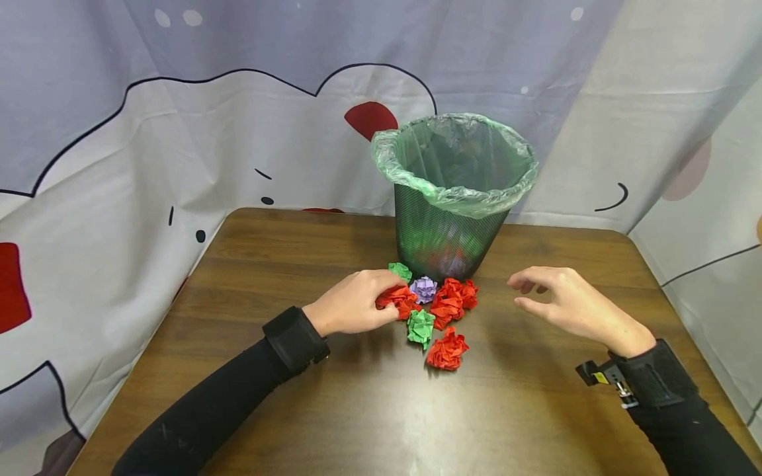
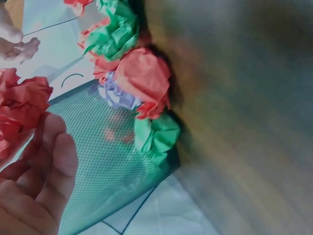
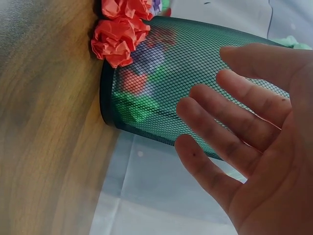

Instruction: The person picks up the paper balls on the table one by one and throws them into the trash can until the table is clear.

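My left hand [image 1: 356, 303] pinches a crumpled red paper ball [image 2: 22, 107] between thumb and fingers, just above the table by the wastebasket's foot. Close by lie a purple paper ball [image 1: 424, 289], a green paper ball [image 1: 421, 328] and another green one [image 1: 399, 270], partly behind the left hand. Red paper balls [image 1: 450, 301] are bunched to their right, with a single red ball [image 1: 448, 349] nearer the front. My right hand [image 1: 574, 307] hovers over the table to the right, holding nothing, its fingers spread and slightly bent in the right wrist view.
A black mesh wastebasket [image 1: 440, 231] with a green plastic liner [image 1: 476, 201] stands at the back of the wooden table [image 1: 333, 410]. Coloured paper [image 3: 139, 98] shows through its mesh. A patterned curtain [image 1: 196, 145] hangs behind and beside the table.
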Tool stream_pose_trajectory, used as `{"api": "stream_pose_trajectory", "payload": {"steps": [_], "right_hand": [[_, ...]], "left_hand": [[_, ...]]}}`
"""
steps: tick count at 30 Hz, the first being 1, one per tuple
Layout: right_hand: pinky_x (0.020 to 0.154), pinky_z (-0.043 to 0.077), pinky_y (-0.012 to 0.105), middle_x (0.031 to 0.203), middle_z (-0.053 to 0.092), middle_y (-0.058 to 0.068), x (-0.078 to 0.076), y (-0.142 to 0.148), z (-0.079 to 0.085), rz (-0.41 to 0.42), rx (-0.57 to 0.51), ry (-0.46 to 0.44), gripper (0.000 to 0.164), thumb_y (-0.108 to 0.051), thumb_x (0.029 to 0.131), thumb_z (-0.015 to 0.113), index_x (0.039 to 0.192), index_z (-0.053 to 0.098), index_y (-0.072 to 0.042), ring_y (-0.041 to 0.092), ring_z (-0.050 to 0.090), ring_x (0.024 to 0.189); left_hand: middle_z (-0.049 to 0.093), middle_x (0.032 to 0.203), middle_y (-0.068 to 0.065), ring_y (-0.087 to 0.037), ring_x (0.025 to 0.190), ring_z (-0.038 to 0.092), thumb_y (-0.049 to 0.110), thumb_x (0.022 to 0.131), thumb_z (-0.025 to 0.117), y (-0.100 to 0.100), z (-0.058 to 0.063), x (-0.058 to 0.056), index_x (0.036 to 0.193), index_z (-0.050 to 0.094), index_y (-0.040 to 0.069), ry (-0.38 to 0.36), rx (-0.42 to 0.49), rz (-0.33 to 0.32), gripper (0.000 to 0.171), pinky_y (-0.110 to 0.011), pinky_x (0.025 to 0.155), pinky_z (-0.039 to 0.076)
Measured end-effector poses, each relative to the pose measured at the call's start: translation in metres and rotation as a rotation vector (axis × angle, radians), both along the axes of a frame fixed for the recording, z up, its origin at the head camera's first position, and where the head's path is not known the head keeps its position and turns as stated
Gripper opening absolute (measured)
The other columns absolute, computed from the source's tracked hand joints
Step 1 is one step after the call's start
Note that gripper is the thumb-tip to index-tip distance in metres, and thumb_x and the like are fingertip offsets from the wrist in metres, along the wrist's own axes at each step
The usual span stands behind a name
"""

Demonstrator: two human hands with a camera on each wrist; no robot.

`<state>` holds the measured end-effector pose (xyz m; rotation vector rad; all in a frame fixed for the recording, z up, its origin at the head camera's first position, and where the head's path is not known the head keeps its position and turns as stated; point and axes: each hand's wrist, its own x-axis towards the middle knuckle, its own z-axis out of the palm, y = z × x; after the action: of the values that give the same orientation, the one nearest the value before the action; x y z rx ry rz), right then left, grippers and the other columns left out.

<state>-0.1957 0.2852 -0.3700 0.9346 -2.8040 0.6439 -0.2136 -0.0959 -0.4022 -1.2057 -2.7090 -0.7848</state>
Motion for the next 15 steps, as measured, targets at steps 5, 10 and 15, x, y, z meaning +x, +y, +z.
{"api": "stream_pose_trajectory", "payload": {"steps": [5,10,15], "right_hand": [[0.08,0.056,0.038,0.103,0.072,-0.008,0.0,0.0,-0.004,-0.002,0.002,-0.02,0.024,-0.013,0.088,0.076,0.111,0.072,-0.017,0.01,0.067,0.09],[0.08,0.056,0.04,0.103,0.072,-0.008,0.0,0.001,-0.006,-0.004,-0.005,-0.026,0.024,-0.011,0.087,0.076,0.111,0.072,-0.017,0.01,0.067,0.09],[0.08,0.056,0.042,0.102,0.072,-0.008,0.0,0.001,-0.009,-0.001,-0.013,-0.038,0.025,-0.01,0.087,0.076,0.11,0.072,-0.017,0.012,0.067,0.09]], "left_hand": [[0.065,0.099,0.01,-0.004,0.082,0.056,0.024,0.084,0.058,-0.001,0.018,-0.006,0.114,0.067,0.017,0.074,0.043,0.01,0.032,-0.024,0.075,0.05],[0.061,0.091,0.007,-0.008,0.075,0.053,0.023,0.084,0.059,-0.001,0.044,-0.015,0.111,0.066,0.015,0.148,0.079,0.018,0.03,-0.027,0.067,0.047],[0.06,0.089,0.006,-0.009,0.073,0.052,0.025,0.084,0.057,-0.003,0.069,-0.022,0.111,0.065,0.015,0.204,0.071,0.037,0.03,-0.027,0.064,0.045]]}}
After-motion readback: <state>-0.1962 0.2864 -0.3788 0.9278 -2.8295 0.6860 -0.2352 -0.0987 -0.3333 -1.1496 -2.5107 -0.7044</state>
